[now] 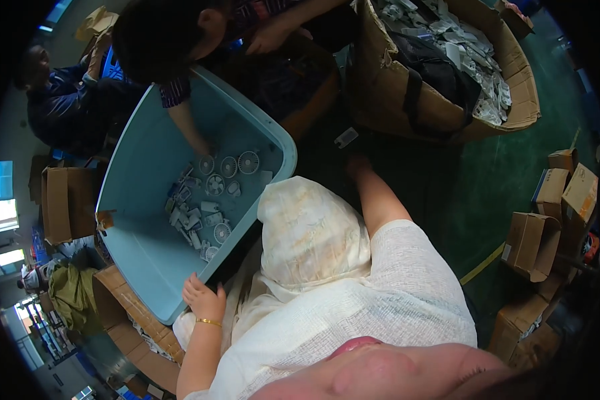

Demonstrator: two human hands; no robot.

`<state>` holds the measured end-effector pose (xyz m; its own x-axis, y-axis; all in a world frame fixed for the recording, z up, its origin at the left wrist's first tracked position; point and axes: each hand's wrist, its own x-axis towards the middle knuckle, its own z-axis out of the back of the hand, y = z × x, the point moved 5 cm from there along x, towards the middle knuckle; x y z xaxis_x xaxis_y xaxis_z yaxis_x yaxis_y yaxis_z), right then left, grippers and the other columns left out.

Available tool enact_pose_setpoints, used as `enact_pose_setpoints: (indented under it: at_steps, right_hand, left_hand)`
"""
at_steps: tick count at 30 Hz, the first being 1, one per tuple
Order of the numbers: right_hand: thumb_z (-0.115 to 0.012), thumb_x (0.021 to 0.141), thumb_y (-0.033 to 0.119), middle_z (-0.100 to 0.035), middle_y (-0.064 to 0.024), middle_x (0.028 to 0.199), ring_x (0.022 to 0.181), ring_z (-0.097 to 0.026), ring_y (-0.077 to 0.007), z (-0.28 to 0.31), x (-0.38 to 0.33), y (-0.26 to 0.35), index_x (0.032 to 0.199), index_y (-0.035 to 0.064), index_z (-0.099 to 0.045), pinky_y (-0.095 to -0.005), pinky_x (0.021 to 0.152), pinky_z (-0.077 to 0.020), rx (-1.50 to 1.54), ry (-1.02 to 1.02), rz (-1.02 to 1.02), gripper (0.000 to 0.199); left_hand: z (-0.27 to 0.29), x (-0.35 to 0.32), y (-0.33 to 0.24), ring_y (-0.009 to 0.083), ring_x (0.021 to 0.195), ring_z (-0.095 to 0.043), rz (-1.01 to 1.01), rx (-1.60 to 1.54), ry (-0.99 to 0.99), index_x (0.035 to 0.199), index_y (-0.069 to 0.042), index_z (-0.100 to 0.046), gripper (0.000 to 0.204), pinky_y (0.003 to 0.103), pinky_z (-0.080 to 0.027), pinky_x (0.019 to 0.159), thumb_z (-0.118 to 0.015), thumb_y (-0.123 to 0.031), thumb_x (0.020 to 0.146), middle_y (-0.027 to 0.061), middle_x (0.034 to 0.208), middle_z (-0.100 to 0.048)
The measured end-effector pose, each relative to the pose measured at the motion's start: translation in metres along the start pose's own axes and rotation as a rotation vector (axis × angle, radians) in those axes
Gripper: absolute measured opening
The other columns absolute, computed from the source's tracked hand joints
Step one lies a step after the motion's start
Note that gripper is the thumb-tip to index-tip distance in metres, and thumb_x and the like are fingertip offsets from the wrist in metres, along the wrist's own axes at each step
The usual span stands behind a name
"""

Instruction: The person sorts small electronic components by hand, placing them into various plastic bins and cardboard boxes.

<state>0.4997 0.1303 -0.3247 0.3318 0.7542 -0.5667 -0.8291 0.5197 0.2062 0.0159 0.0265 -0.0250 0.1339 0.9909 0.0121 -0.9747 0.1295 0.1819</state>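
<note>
Since the large light-blue plastic bin (147, 267) is tilted and rigid, it is judged bulky but light, best gripped at its near rim, where the left hand (203, 298) is curled over the edge. The right hand (357, 165) reaches far toward the cardboard box (380, 87); its fingers cannot be made out. Small white fan parts (210, 193) lie loose inside.

A smooth, matt light-blue plastic tub (147, 267) at frame centre-left holds white plastic fan parts (210, 193). Rough brown cardboard boxes (530, 243) line the right edge. A thin gold-coloured metal bangle (209, 323) gleams; the cream cloth top (380, 293) shows a coarse weave.
</note>
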Motion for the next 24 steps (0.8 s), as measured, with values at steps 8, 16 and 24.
enact_pose_setpoints:
  at_steps: [8,16,24]
  right_hand:
    - [-0.040,0.088,0.024,-0.048,-0.0154,0.122,0.109,-0.051,-0.0294,-0.013,0.036,0.001,0.119,0.0145,-0.050,-0.0457,0.089,-0.0431,0.032,0.050,-0.071,0.034]
    - [-0.047,0.083,0.026,-0.060,-0.0139,0.102,0.093,-0.059,-0.0301,-0.008,0.022,0.009,0.100,0.0113,-0.062,-0.0406,0.079,-0.0482,0.430,-0.346,-0.078,0.027]
    - [-0.062,0.076,0.013,-0.064,-0.0104,0.086,0.081,-0.060,-0.0180,0.076,-0.102,0.039,0.091,0.0003,-0.064,-0.0287,0.074,-0.0459,1.539,-0.424,-0.073,0.020]
  left_hand:
    - [0.001,-0.004,0.001,0.0382,0.104,-0.039,-0.017,0.003,0.034,0.120,0.002,-0.030,0.073,0.048,-0.029,0.092,-0.069,-0.022,0.063,0.0209,0.113,-0.040]
    - [0.001,-0.003,0.000,0.0382,0.108,-0.038,0.029,-0.016,0.023,0.120,0.002,-0.031,0.071,0.046,-0.029,0.094,-0.069,-0.021,0.065,0.0207,0.115,-0.040]
    - [-0.006,0.004,0.002,0.0360,0.106,-0.039,0.096,-0.053,-0.009,0.116,0.002,-0.035,0.068,0.047,-0.028,0.095,-0.069,-0.026,0.064,0.0189,0.113,-0.042]
